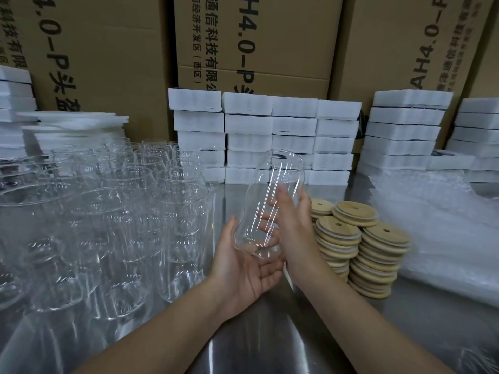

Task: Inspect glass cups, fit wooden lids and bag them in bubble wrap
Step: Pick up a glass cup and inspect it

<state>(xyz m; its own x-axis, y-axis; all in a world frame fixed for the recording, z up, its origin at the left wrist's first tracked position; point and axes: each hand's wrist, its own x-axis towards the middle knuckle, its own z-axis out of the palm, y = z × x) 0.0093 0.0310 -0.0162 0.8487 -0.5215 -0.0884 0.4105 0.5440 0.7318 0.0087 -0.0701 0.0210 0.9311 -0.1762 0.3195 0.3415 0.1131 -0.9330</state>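
— Two hands, one cup: where is there room to move?

— Only a bare strip of steel worktop (270, 333) under the forearms. Dozens of glass cups (108, 225) crowd the left side up to the picture's edge, stacks of wooden lids (359, 247) stand just right of the wrists, and bubble wrap (445, 225) fills the far right. White foam packs (270, 136) and cardboard boxes (248, 41) wall off the back.

— What's hard to make out?

— The cups on the left overlap into glare, so single ones can't be counted. The wrap runs off frame, and the lower lids hide behind the right arm.

— And the held glass cup (267, 203)?

— Lifted above the worktop, at centre. Its long axis tilts up and slightly right, with the open mouth away from the person and the base toward the left hand (243, 268).

— Grips?

— That palm lies spread, cradling the base. The right hand (294, 225) wraps the side, fingers curled round the wall, seen through the glass.
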